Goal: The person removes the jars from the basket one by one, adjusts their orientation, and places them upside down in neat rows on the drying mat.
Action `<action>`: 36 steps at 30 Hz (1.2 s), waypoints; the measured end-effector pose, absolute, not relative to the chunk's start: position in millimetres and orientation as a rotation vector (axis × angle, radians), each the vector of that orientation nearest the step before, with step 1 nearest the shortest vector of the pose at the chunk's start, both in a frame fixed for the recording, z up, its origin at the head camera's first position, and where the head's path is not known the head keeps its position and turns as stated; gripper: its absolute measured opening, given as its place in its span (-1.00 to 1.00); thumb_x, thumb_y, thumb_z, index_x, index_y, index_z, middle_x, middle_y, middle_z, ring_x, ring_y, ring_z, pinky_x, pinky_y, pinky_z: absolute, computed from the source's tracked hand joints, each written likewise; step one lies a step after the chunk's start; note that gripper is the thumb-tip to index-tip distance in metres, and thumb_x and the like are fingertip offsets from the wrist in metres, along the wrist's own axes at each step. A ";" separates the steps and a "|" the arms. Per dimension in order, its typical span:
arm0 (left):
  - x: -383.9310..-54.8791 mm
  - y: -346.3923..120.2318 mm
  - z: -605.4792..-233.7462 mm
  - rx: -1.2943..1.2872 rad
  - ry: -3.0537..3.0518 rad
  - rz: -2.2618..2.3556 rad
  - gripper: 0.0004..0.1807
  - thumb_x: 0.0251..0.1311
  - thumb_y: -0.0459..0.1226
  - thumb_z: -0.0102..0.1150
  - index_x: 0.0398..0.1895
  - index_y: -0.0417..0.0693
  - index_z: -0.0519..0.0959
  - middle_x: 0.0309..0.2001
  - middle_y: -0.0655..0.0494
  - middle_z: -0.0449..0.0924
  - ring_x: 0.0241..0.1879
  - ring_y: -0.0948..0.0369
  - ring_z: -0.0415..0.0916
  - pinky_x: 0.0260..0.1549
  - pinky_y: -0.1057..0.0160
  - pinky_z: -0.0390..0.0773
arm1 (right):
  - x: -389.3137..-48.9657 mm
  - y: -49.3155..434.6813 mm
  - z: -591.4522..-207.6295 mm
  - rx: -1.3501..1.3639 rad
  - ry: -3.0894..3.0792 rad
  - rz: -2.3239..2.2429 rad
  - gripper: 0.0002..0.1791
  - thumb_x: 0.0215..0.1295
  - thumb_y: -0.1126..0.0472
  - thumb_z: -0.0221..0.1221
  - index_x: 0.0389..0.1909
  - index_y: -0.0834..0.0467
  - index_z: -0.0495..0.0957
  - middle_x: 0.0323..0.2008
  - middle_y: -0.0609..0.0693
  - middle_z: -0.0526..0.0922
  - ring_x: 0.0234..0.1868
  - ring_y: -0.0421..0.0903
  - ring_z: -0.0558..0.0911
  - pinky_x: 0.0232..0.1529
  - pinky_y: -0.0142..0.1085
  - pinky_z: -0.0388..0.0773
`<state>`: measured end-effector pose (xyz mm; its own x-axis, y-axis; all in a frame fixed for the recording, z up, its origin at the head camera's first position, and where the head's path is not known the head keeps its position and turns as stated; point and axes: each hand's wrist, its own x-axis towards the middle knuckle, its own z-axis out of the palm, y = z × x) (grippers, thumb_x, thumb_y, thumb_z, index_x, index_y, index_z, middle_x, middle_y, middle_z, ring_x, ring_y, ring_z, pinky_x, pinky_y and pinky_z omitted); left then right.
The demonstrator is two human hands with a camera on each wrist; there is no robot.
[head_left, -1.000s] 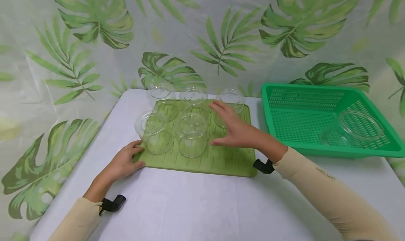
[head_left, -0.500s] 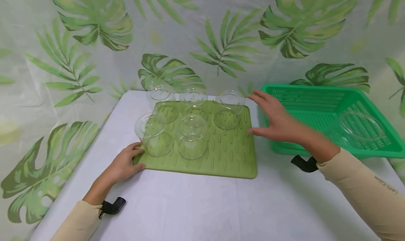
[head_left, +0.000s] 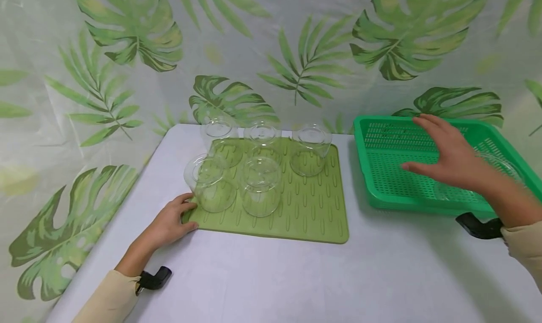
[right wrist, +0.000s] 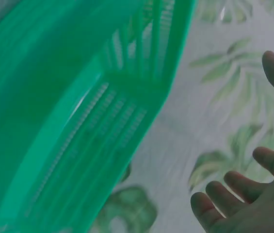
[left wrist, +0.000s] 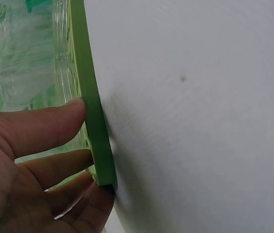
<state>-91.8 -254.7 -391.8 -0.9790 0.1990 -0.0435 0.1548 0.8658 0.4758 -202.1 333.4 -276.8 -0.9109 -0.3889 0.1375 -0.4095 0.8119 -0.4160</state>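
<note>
My left hand (head_left: 168, 221) grips the near left corner of a ribbed green drying mat (head_left: 313, 210); in the left wrist view its thumb lies on the front edge and the fingers bend round the side. Several clear glass cups (head_left: 261, 196) stand on the mat, three along the back and two in front. My right hand (head_left: 455, 158), fingers spread and holding nothing, is over the green plastic basket (head_left: 368, 172). One more clear glass (head_left: 501, 165) lies in the basket, partly hidden behind that hand and wrist.
A white cloth (head_left: 271, 276) covers the table, and a leaf-print sheet (head_left: 237, 40) hangs right behind it. The front right part of the mat bears no cup. A gap of white cloth separates mat and basket.
My right hand has moved right, away from the back right cup on the mat, across the gap to above the basket. The left hand has stayed at the mat's corner.
</note>
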 end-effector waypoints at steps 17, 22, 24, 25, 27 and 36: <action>-94.7 -256.6 -392.5 0.278 2.941 0.746 -0.48 0.07 -0.39 0.36 0.09 -0.52 0.54 0.34 -0.43 0.30 0.28 -0.35 0.34 0.24 -0.30 0.38 | -217.8 433.6 -301.6 0.315 -3.072 0.465 0.08 0.34 -0.09 0.20 0.53 0.41 -0.21 0.43 0.62 -0.08 0.41 0.62 -0.05 0.19 0.54 0.01; -93.5 -255.4 -391.5 0.265 2.933 0.749 -0.48 0.07 -0.39 0.37 0.10 -0.51 0.54 0.34 -0.41 0.30 0.26 -0.32 0.38 0.22 -0.28 0.41 | -217.7 449.5 -309.8 0.248 -3.124 0.359 0.12 0.33 -0.18 0.17 0.50 0.48 -0.22 0.38 0.66 -0.02 0.32 0.66 0.02 0.10 0.51 0.08; -93.6 -254.9 -391.0 0.268 2.936 0.750 -0.48 0.06 -0.39 0.36 0.09 -0.52 0.54 0.34 -0.41 0.30 0.25 -0.32 0.39 0.22 -0.29 0.40 | -216.1 453.4 -311.0 0.233 -3.130 0.330 0.13 0.33 -0.20 0.16 0.49 0.50 -0.22 0.38 0.66 -0.01 0.31 0.65 0.04 0.10 0.51 0.09; -93.5 -254.8 -390.8 0.267 2.938 0.750 -0.48 0.06 -0.38 0.36 0.10 -0.51 0.54 0.34 -0.41 0.30 0.25 -0.32 0.39 0.22 -0.29 0.40 | -215.4 454.5 -311.2 0.228 -3.128 0.319 0.14 0.33 -0.21 0.16 0.49 0.50 -0.21 0.38 0.65 0.00 0.31 0.65 0.05 0.11 0.51 0.10; -93.5 -254.7 -390.8 0.273 2.943 0.755 -0.48 0.05 -0.39 0.37 0.09 -0.51 0.55 0.34 -0.41 0.31 0.24 -0.32 0.39 0.22 -0.29 0.40 | -214.5 456.4 -311.0 0.217 -3.138 0.304 0.16 0.32 -0.22 0.17 0.49 0.50 -0.22 0.39 0.65 -0.02 0.31 0.65 0.05 0.11 0.52 0.10; -92.8 -255.2 -392.3 0.261 2.931 0.750 -0.47 0.07 -0.39 0.36 0.10 -0.53 0.53 0.35 -0.42 0.29 0.26 -0.34 0.37 0.23 -0.30 0.39 | -214.9 471.3 -320.0 0.138 -3.261 0.219 0.39 0.14 -0.25 0.31 0.46 0.56 -0.38 0.29 0.77 -0.03 0.15 0.69 0.15 0.05 0.55 0.24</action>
